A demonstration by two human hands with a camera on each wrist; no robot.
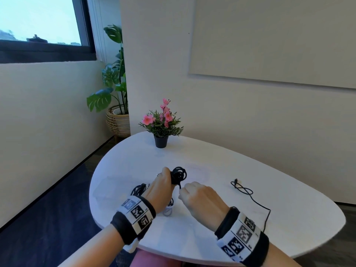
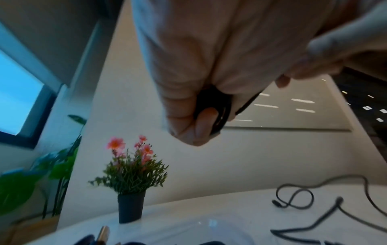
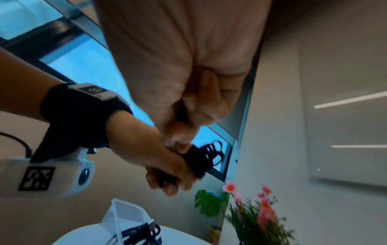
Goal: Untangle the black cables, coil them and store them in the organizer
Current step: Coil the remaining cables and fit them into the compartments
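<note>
Both hands are up over the white tabletop (image 1: 212,162), working close together near its middle. The left hand (image 1: 159,189) has its grip curled tight around a coiled black cable (image 1: 179,175), the loops fanning out just past the knuckles and held clear of the surface; from the left wrist view the fingers (image 2: 204,122) wrap right over the dark bundle. The right hand (image 1: 202,199) sits just beside it, its grip pinched together on the tail of that same cable, a short black strand running from the coil down into the closed fingers; the right wrist view shows the fingertips (image 3: 201,102) pressed on the dark strand, with the left hand and its coil right ahead. Behind the left wrist, on the near left part of the tabletop, stands a clear organizer (image 3: 125,215), and a black cable bundle (image 3: 142,232) already lies inside one of its compartments; which compartment, I cannot tell. Over on the right, well apart from the hands, a loose black cable (image 1: 248,193) lies on the tabletop, its plug end toward the far side, a small loop behind it and the rest trailing toward the near right edge. At the far side stands a small potted plant (image 1: 160,124) with pink flowers in a dark pot. On the floor in the corner, a tall leafy plant (image 1: 113,78) rises from a woven basket.
</note>
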